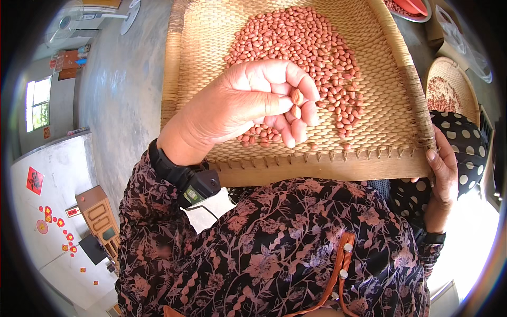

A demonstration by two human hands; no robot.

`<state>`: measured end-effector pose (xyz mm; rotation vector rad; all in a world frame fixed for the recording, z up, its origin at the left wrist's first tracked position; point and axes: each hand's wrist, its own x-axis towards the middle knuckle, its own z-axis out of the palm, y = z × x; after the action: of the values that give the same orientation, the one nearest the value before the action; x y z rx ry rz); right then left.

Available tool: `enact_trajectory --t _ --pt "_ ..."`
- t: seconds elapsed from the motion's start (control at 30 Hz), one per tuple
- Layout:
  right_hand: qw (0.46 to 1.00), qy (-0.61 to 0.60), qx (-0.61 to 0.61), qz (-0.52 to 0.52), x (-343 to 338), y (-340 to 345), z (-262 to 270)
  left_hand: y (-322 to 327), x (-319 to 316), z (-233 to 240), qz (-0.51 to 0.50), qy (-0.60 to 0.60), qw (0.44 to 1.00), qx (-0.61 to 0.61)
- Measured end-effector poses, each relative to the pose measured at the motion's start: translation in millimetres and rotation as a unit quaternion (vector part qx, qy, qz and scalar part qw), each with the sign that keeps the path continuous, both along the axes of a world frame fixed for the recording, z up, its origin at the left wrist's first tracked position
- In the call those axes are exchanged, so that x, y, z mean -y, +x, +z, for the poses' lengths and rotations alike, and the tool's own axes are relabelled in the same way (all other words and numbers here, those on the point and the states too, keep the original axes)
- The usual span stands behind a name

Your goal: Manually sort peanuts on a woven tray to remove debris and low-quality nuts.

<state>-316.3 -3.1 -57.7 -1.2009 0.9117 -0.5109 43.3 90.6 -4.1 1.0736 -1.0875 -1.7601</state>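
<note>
My left hand (257,103) is raised over a woven winnowing basket (198,83). Two shelled peanut kernels (296,98) are pinched between its thumb and curled fingers. Below and beyond the hand, a pile of red-skinned peanuts (289,35) is spread on the weave, thinning toward the right and the near edge. Part of the pile is hidden by my left hand. With my right hand (443,170) I grip the basket's near right corner, thumb on the rim. The basket's wooden near edge (317,168) sits close against my body.
To the right stands another round woven basket (447,93) with reddish kernels. A metal basin (422,16) with peanuts and a red scoop-like item is at the top right, near a cardboard box (433,33). A standing fan (65,21) and wooden cabinet (97,214) are on the left.
</note>
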Motion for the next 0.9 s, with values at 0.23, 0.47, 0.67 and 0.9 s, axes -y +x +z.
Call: enact_trajectory --t 0.23,0.47,0.67,0.9 --pt "1.0 0.004 0.0 0.004 0 1 2 1 -2 -1 0.015 0.024 1.0 -0.006" --pt "1.0 -0.008 -0.003 0.003 0 2 2 6 -2 -8 0.024 0.01 1.0 0.012" --pt "1.0 -0.011 -0.011 0.0 -1 2 1 10 -4 -15 0.031 0.04 0.996 0.072" --pt "1.0 -0.011 -0.007 -0.002 -1 0 0 11 -4 -15 0.021 0.046 0.997 0.064"
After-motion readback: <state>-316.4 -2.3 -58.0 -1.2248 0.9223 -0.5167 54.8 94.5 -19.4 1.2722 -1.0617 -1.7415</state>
